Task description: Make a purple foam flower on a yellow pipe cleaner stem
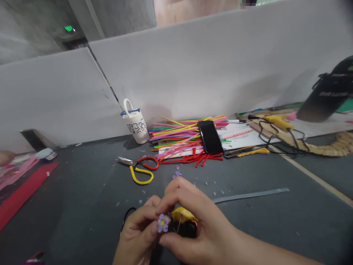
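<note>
A small purple flower (160, 229) with a yellow centre sits between the fingertips of both hands, low in the middle of the view. My left hand (140, 232) is closed on it, thumb and forefinger pinching it from the left. From the right, my right hand (201, 217) curls round, with its forefinger tip above the flower and its thumb just below. Behind the right hand's fingers shows a yellow object (184, 213) with a thin metal wire, mostly hidden. Purple scraps (177, 173) lie beyond the hands.
Scissors (142, 171) with red and yellow handles lie ahead. Behind are colourful pipe cleaners (176, 134), a phone (210, 137) and a white cup (137, 127). A yellow glue gun (278, 121), its cord and a dark bottle (325, 95) stand right. A pale strip (253, 195) lies nearer.
</note>
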A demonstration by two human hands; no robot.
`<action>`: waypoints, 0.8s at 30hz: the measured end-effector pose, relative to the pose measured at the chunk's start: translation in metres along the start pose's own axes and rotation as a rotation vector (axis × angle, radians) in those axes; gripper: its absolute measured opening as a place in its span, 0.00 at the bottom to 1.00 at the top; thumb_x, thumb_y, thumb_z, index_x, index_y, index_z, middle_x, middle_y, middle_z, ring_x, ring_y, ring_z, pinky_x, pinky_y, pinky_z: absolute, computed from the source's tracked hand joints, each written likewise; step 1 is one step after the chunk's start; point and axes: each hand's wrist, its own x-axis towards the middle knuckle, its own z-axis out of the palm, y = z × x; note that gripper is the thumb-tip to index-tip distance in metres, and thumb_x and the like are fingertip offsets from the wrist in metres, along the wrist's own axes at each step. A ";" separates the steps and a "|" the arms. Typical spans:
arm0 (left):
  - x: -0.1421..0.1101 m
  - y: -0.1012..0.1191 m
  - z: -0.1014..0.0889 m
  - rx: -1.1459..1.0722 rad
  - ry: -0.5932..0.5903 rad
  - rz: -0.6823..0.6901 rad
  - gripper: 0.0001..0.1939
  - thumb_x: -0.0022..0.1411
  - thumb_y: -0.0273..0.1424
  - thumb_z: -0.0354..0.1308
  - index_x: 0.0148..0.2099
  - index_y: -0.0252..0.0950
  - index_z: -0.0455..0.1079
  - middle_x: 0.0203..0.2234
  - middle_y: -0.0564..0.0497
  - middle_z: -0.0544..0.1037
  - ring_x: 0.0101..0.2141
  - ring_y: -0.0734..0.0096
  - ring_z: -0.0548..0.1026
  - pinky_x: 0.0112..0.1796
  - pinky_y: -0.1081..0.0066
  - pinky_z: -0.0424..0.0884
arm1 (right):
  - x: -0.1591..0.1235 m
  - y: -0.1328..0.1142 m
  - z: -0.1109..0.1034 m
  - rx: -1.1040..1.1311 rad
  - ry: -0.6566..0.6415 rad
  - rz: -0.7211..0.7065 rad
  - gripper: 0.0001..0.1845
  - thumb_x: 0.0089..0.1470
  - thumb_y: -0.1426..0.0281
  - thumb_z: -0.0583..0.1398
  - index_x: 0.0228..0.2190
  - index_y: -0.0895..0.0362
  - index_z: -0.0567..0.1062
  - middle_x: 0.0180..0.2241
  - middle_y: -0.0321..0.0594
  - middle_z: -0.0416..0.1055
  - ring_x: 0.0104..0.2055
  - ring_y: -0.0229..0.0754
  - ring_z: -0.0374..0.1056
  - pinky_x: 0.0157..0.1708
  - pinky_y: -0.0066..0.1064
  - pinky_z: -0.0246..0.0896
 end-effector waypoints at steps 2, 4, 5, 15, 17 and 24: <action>-0.001 0.000 0.000 -0.004 -0.001 -0.009 0.09 0.36 0.39 0.73 0.22 0.43 0.79 0.21 0.54 0.69 0.27 0.71 0.67 0.31 0.73 0.67 | -0.002 0.001 0.002 0.006 0.011 -0.018 0.13 0.40 0.82 0.61 0.31 0.57 0.73 0.31 0.35 0.66 0.34 0.37 0.64 0.35 0.27 0.61; -0.001 0.000 0.000 -0.015 -0.038 -0.024 0.08 0.36 0.38 0.73 0.22 0.43 0.80 0.21 0.54 0.70 0.26 0.71 0.67 0.31 0.72 0.67 | -0.003 0.003 0.004 0.019 0.021 -0.034 0.13 0.40 0.82 0.62 0.30 0.57 0.73 0.31 0.35 0.67 0.34 0.36 0.64 0.34 0.26 0.60; -0.002 0.000 0.001 -0.019 -0.057 -0.030 0.08 0.36 0.38 0.73 0.22 0.44 0.80 0.21 0.54 0.70 0.26 0.71 0.67 0.32 0.72 0.67 | -0.004 0.003 0.004 0.027 0.026 -0.046 0.12 0.40 0.81 0.62 0.30 0.57 0.73 0.31 0.35 0.67 0.33 0.36 0.64 0.34 0.26 0.60; -0.006 0.000 0.004 0.004 -0.019 -0.024 0.10 0.37 0.41 0.72 0.23 0.42 0.80 0.21 0.53 0.70 0.27 0.69 0.67 0.32 0.71 0.67 | -0.005 0.003 0.004 0.080 0.030 -0.086 0.13 0.42 0.80 0.65 0.33 0.56 0.75 0.31 0.36 0.68 0.35 0.37 0.65 0.36 0.27 0.61; -0.006 0.000 0.003 0.003 -0.013 -0.016 0.10 0.37 0.40 0.72 0.24 0.42 0.80 0.22 0.52 0.71 0.27 0.70 0.68 0.32 0.72 0.67 | -0.005 0.003 0.004 0.071 0.035 -0.098 0.14 0.41 0.80 0.66 0.33 0.56 0.75 0.31 0.35 0.68 0.34 0.37 0.64 0.35 0.26 0.61; -0.003 -0.001 -0.002 -0.071 -0.141 0.048 0.06 0.42 0.36 0.71 0.25 0.42 0.81 0.20 0.54 0.69 0.25 0.74 0.67 0.28 0.76 0.66 | -0.007 0.007 0.006 0.021 0.077 -0.110 0.13 0.40 0.82 0.62 0.30 0.58 0.73 0.30 0.36 0.67 0.33 0.35 0.64 0.33 0.24 0.60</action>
